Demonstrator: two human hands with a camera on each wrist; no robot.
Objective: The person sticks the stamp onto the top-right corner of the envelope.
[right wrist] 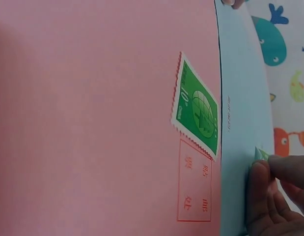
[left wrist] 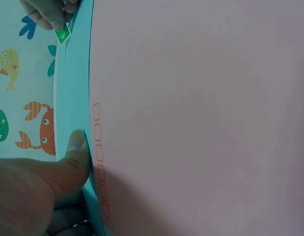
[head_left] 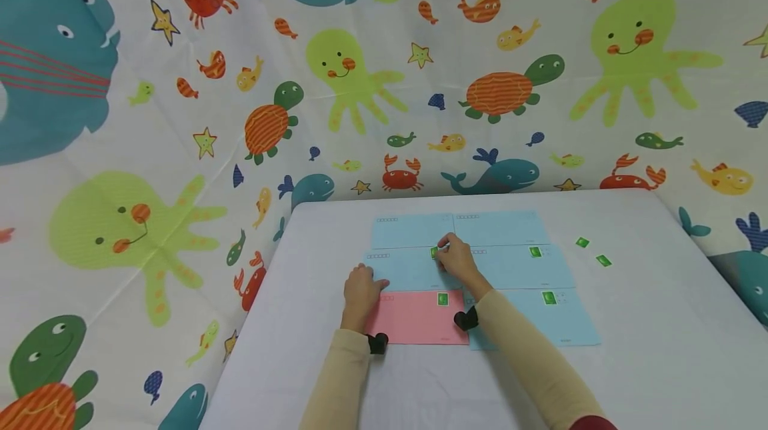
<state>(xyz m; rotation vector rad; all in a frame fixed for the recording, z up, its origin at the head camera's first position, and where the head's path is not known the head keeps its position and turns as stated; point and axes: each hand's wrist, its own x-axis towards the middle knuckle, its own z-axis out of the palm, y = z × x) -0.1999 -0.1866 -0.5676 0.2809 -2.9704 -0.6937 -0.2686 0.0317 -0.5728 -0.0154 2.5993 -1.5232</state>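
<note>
Pink env. lies nearest on white table, w/ corner stamp (green) at its far R. Near blue env., immed. R of pink env., bears second stamp. L hand rests by pink env.'s far L corner, touching mid-L blue env., which is directly beyond pink env.; thumb straight & apart from other fingers, can't tell how those lie. R hand is past pink env.'s far R corner, thumb & finger clamped on held stamp at mid-L blue env.'s far R corner; can't tell if it's touching paper. Mid-R blue env., diag. beyond pink env., bears third stamp. Well R of & beyond pink env.: first loose stamp, then other loose stamp. Farthest up from pink env.: far L blue env. & far R blue env.; behind, sea-animal cloth.
</note>
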